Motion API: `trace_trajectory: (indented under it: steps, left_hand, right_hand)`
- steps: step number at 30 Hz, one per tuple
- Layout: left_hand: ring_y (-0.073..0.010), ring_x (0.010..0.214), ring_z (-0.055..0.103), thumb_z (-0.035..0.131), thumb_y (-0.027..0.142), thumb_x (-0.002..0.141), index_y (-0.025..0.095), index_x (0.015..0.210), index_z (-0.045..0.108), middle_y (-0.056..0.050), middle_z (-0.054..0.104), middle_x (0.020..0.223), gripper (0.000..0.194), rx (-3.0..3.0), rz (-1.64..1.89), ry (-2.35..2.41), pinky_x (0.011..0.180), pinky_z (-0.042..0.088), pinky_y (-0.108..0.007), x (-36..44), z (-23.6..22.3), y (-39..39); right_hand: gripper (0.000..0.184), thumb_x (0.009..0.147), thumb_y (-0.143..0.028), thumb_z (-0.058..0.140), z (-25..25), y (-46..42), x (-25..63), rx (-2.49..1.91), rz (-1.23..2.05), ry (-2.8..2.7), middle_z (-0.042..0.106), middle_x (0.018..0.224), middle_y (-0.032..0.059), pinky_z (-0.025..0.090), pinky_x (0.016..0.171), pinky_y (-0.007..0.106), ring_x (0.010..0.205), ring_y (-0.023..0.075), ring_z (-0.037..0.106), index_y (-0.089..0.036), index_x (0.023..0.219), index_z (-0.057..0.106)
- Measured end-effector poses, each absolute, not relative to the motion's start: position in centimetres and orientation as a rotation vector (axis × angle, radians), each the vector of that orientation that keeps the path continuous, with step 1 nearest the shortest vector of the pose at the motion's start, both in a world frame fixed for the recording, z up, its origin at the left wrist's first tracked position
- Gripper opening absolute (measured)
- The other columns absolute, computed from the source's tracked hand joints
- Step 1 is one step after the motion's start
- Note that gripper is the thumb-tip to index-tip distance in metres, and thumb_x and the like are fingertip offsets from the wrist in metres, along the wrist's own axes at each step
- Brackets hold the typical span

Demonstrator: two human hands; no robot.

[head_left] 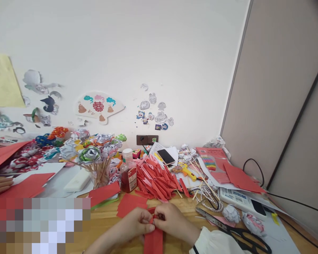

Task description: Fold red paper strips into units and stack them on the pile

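Note:
Both my hands meet over a strip of red paper (153, 241) that hangs down toward the table's front edge. My left hand (138, 223) pinches the strip's upper part from the left. From the right, my right hand (169, 219) pinches the same part, its fingertips touching those of the left. The paper between the fingers is partly hidden. Just beyond my left hand lies a loose red paper sheet (131, 204). Behind my hands is a heap of folded red paper pieces (156, 180).
A bottle of red liquid (128, 174) and a cup of sticks with paper flowers (99, 176) stand behind. To the right lie scissors (230, 229), a bead string (209, 199), a yellow glue gun (188, 171) and a phone (166, 156). Another person's hand (0, 185) rests at left.

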State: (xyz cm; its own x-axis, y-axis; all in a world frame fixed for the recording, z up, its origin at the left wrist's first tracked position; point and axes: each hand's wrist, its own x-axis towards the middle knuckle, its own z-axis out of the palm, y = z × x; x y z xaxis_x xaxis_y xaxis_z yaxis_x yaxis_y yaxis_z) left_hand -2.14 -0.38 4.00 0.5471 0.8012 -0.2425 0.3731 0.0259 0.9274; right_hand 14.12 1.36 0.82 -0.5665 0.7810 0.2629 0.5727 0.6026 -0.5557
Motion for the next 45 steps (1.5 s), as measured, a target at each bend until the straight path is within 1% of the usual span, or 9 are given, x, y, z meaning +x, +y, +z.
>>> trace_trajectory:
  steps: [4,9,13,16,21,27,37,41,45]
  left_hand:
    - [-0.0068,0.048,0.030,0.060,0.057,0.051,0.017,0.051,0.044,0.008,0.033,0.049,0.043,1.580,0.436,1.034,0.045,0.028,-0.018,-2.3,3.7,-0.1]
    - [-0.0064,0.046,0.029,0.060,0.051,0.055,0.017,0.052,0.043,0.008,0.031,0.048,0.038,1.581,0.468,1.063,0.045,0.029,-0.018,-2.4,3.6,-0.1]
    - [-0.0052,0.045,0.028,0.062,0.050,0.052,0.016,0.051,0.044,0.009,0.033,0.047,0.039,1.589,0.468,1.070,0.042,0.026,-0.017,-2.4,3.8,-0.3]
    - [-0.0066,0.047,0.037,0.063,0.051,0.051,0.014,0.058,0.051,0.007,0.041,0.051,0.039,1.522,0.437,1.015,0.045,0.033,-0.018,-2.5,4.1,-0.6]
    - [-0.0111,0.051,0.053,0.049,0.059,0.062,0.014,0.067,0.056,0.000,0.056,0.057,0.046,1.365,0.467,1.014,0.054,0.043,-0.024,-2.8,4.1,-0.7]
    - [-0.0102,0.049,0.051,0.055,0.053,0.059,0.013,0.063,0.054,0.004,0.051,0.053,0.040,1.439,0.521,1.104,0.050,0.044,-0.022,-2.7,3.4,-0.1]
    - [-0.0100,0.046,0.048,0.055,0.034,0.059,0.013,0.061,0.055,0.005,0.049,0.050,0.021,1.635,0.601,1.249,0.046,0.039,-0.021,-2.1,3.6,-0.1]
    - [-0.0105,0.047,0.048,0.054,0.034,0.060,0.013,0.061,0.056,0.005,0.050,0.050,0.021,1.653,0.603,1.245,0.047,0.039,-0.021,-2.2,3.5,-0.1]
    - [-0.0103,0.046,0.046,0.050,0.039,0.062,0.014,0.055,0.053,0.006,0.044,0.048,0.027,1.664,0.609,1.247,0.044,0.038,-0.020,-1.9,3.4,-0.1]
  right_hand:
    - [0.010,0.070,-0.021,0.054,0.9,1.4,14.1,-1.053,0.562,-2.338,0.053,0.057,-0.0029,0.022,0.045,0.018,0.051,0.0084,0.041,-0.014,0.062,0.055]
    - [0.016,0.076,-0.026,0.049,1.9,1.2,14.9,-0.966,0.706,-2.340,0.053,0.060,-0.0026,0.026,0.047,0.017,0.053,0.0081,0.042,-0.014,0.067,0.055]
    - [0.016,0.076,-0.021,0.047,2.2,1.1,15.0,-0.963,0.684,-2.377,0.050,0.058,-0.0034,0.025,0.047,0.017,0.052,0.0078,0.040,-0.014,0.064,0.054]
    - [0.017,0.076,-0.019,0.046,2.2,1.1,14.9,-0.955,0.658,-2.394,0.046,0.054,-0.0046,0.023,0.046,0.017,0.051,0.0072,0.039,-0.014,0.061,0.052]
    - [0.019,0.077,-0.021,0.045,2.2,1.0,14.9,-0.961,0.634,-2.376,0.045,0.053,-0.0042,0.022,0.045,0.018,0.050,0.0077,0.038,-0.015,0.060,0.051]
    - [0.017,0.077,-0.018,0.044,1.8,1.2,15.0,-0.975,0.536,-2.399,0.052,0.060,-0.0018,0.024,0.048,0.019,0.054,0.0089,0.040,-0.015,0.063,0.053]
    - [0.017,0.077,-0.018,0.043,1.6,1.2,14.9,-0.982,0.480,-2.476,0.051,0.060,-0.0022,0.021,0.047,0.019,0.054,0.0084,0.039,-0.015,0.064,0.053]
    - [0.017,0.077,-0.019,0.044,1.4,1.3,15.0,-0.972,0.472,-2.470,0.051,0.059,-0.0025,0.021,0.046,0.019,0.053,0.0080,0.039,-0.015,0.064,0.053]
    - [0.017,0.077,-0.019,0.043,1.3,1.2,14.9,-0.957,0.440,-2.463,0.050,0.058,-0.0029,0.020,0.045,0.019,0.052,0.0077,0.038,-0.015,0.063,0.053]
